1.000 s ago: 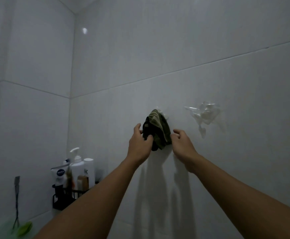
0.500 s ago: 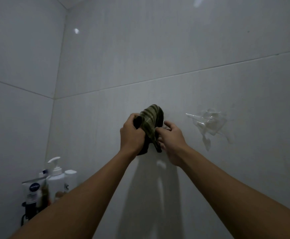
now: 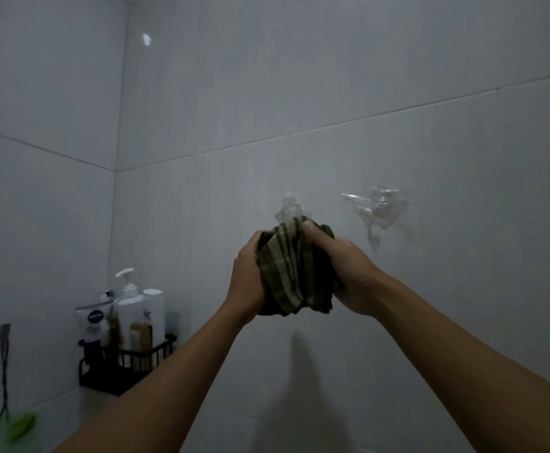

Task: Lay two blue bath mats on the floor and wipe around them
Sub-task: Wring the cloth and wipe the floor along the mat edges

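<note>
Both hands raised before the tiled wall (image 3: pixel 397 76), left hand (image 3: pixel 247 279) and right hand (image 3: pixel 345 266) each closed in a firm grip around the bunched striped cloth (image 3: pixel 291 273), just below a clear wall hook (image 3: pixel 288 209). Probably gathered for wiping. No blue bath mats visible.

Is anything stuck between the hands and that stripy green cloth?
No. The left hand and the right hand both grip the green striped cloth directly, just below a clear wall hook. Nothing visible sits between them.
</note>
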